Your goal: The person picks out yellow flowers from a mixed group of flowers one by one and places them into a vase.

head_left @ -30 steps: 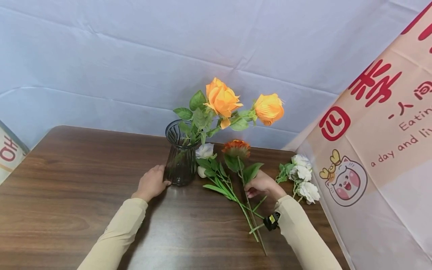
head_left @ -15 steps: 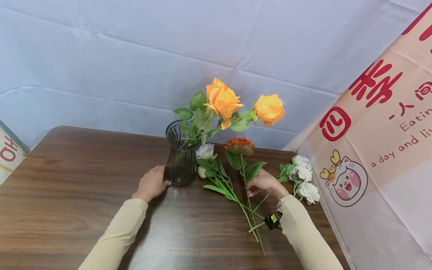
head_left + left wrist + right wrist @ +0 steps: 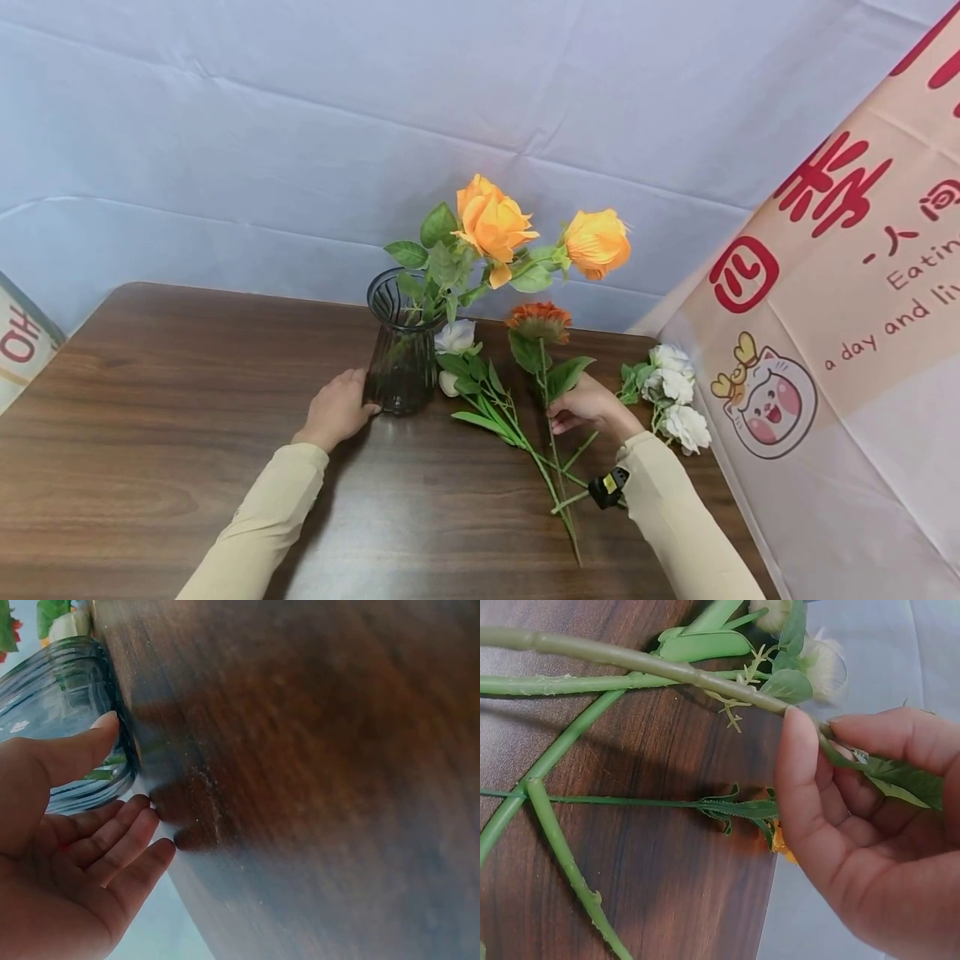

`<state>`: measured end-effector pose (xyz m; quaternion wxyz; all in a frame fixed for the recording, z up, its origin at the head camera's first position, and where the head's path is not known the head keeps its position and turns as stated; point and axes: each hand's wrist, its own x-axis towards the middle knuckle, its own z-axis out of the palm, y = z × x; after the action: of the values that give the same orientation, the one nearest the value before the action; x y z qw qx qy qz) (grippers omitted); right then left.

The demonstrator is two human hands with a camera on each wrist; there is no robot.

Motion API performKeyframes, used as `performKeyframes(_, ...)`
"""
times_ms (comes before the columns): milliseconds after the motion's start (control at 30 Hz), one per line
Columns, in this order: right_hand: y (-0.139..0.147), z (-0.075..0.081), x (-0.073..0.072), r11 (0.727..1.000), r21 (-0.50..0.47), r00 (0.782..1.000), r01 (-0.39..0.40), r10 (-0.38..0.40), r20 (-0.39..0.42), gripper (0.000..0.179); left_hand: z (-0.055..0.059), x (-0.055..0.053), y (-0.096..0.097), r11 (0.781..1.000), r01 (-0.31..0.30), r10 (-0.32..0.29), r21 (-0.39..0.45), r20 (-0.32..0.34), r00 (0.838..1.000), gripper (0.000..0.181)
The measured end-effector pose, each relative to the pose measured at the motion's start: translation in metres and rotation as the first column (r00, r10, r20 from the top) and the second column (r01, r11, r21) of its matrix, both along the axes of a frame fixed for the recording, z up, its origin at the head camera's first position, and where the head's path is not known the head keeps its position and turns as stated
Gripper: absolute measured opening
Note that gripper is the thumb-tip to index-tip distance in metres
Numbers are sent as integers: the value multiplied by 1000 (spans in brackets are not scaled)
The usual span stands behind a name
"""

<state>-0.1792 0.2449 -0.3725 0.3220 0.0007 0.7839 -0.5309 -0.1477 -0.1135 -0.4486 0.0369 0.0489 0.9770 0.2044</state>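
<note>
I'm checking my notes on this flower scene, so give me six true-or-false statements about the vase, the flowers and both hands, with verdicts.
1. The right hand pinches the stem of the red-orange flower. True.
2. Two orange roses lean out of the glass vase. True.
3. The glass vase lies tipped on its side. False: it stands upright on the table.
4. The left hand touches the glass vase. True.
5. Every flower is in the glass vase. False: white flowers lie by the table's right edge.
6. In the head view, the red-orange flower is left of the glass vase. False: it is to the right.
</note>
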Motion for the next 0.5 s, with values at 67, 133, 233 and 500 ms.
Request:
performKeyframes(67,0,-1,0,1000,0,1000,5,-5,4,54,0,0,0,1000,-1,1,2,-2,1000,62)
performKeyframes(133,0,-1,0,1000,0,1000,14,-14,8,54,0,0,0,1000,-2,2,3,-4,1000,62)
performKeyframes(233,-1,0,-1,1000,-9,1000,24,-24,6,49,0,0,0,1000,-3,3,2,-1,1000,62)
performKeyframes(500,-1,4,-1,996,-78,999,34,-34,-1,51,2,0,0,1000,-3,3,-2,6,1000,62)
